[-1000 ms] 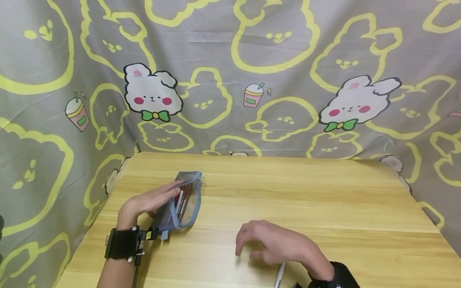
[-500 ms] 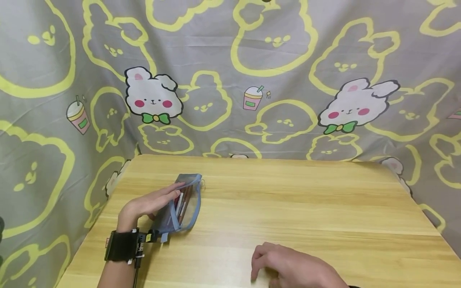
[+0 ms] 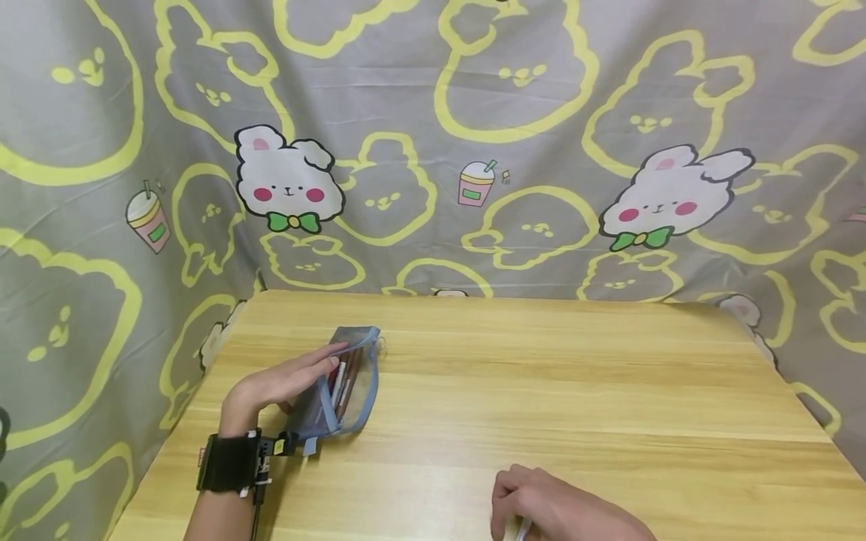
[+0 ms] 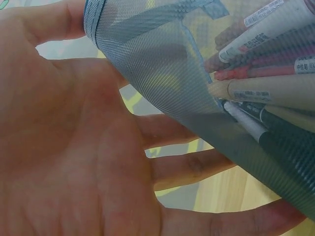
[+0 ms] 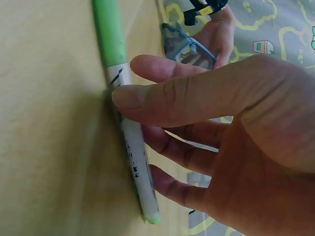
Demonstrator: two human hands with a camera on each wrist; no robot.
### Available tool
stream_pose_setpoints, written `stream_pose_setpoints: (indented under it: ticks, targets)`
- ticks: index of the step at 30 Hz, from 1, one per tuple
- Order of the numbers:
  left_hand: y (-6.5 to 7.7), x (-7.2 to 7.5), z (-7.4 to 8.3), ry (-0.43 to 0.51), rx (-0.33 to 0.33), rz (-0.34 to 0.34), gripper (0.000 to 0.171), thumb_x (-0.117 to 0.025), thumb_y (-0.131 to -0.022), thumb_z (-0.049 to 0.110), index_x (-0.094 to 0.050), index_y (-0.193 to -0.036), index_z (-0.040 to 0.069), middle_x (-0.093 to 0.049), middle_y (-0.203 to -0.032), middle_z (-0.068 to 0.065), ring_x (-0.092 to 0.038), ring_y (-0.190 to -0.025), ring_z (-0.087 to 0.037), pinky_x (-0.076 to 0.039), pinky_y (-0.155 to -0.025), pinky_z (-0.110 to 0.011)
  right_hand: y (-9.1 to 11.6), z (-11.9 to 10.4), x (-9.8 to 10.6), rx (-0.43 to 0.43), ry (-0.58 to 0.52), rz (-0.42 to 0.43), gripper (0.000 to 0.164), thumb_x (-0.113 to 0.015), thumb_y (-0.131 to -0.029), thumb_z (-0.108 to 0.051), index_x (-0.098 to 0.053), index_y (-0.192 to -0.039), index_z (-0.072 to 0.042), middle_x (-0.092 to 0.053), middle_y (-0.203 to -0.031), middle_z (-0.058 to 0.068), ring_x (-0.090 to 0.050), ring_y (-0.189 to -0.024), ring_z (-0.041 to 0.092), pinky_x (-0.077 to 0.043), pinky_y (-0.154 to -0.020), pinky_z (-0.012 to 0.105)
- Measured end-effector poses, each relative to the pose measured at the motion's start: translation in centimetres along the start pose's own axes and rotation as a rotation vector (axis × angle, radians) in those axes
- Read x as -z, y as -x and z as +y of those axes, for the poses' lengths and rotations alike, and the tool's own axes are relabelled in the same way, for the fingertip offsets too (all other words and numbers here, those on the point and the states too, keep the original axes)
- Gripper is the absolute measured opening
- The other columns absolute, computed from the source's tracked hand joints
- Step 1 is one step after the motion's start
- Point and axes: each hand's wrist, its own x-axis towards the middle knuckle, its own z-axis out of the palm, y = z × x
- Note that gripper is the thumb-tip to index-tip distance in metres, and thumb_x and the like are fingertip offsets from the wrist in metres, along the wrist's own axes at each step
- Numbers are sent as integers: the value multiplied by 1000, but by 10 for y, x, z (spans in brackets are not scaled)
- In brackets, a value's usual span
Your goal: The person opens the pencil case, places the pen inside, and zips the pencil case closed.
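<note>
A blue mesh pencil case (image 3: pixel 314 409) stands open on the left of the table, with several pens (image 4: pixel 266 34) inside it. My left hand (image 3: pixel 291 376) holds the case by its side; its fingers pass behind the mesh in the left wrist view. Near the table's front edge, my right hand (image 3: pixel 555 507) is at a white marker with a green cap (image 5: pixel 135 152). The thumb (image 5: pixel 130 97) lies on the marker's barrel and the fingers curl at its other side, pinching it. The marker is close to the tabletop; whether it touches is unclear.
The wooden table (image 3: pixel 575 376) reaches back to a grey curtain (image 3: pixel 406 90) printed with yellow outlines and rabbits, which also closes off both sides. A black strap (image 3: pixel 230 462) with a small camera and cable sits on the left wrist.
My right hand has moved down and to the right, toward the table's front edge, and has taken hold of the marker. The left hand and pencil case look unmoved.
</note>
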Motion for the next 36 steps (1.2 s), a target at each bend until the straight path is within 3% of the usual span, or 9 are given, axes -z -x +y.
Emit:
stream_pose_setpoints:
  ticks: [5, 14, 18, 22, 29, 36]
  targets:
    - [-2, 1, 2, -5, -4, -3, 68, -36, -109, 52, -17, -166, 20, -9, -168, -27, -25, -142, -63, -53, -76, -73, 4, 4, -5, 73, 54, 47, 19, -79, -85, -12, -75, -88, -31, -57, -95, -25, -49, -86, -8, -42, -71, 10]
    - [-2, 1, 4, -2, -5, -9, 67, -35, -110, 50, -16, -166, 19, -9, -168, -27, -25, -141, -63, -53, -77, -73, 6, 3, 1, -24, -17, 21, 39, -71, -77, 10, -74, -86, -27, -60, -90, -25, -54, -83, -6, -48, -67, 12]
    - [-3, -1, 4, -5, -6, -5, 66, -36, -110, 48, -17, -166, 19, -9, -168, -28, -25, -142, -63, -54, -76, -72, 4, 3, 8, -38, -4, 30, 34, -72, -88, 8, -76, -90, -26, -62, -94, -24, -56, -86, -6, -50, -70, 13]
    - [-3, -2, 5, -12, -2, -2, 66, -37, -110, 48, -19, -166, 19, -9, -168, -28, -24, -142, -63, -53, -76, -73, 0, -1, 17, -37, 27, 97, 24, -77, -91, -2, -76, -95, -26, -63, -98, -22, -58, -91, -5, -53, -73, 14]
    - [-3, -2, 4, -7, 2, -5, 65, -36, -110, 47, -18, -166, 19, -7, -168, -27, -23, -143, -62, -54, -76, -72, -19, -11, 36, 20, 181, 265, 27, -75, -91, 0, -76, -99, -26, -62, -99, -19, -58, -92, -3, -53, -80, 16]
    - [-1, -2, 2, 1, 10, -5, 65, -36, -110, 47, -18, -166, 20, -7, -168, -27, -23, -142, -63, -53, -76, -73, -45, -31, 56, 82, 238, 376, 25, -76, -91, 0, -75, -101, -22, -62, -99, -16, -57, -88, -2, -50, -77, 14]
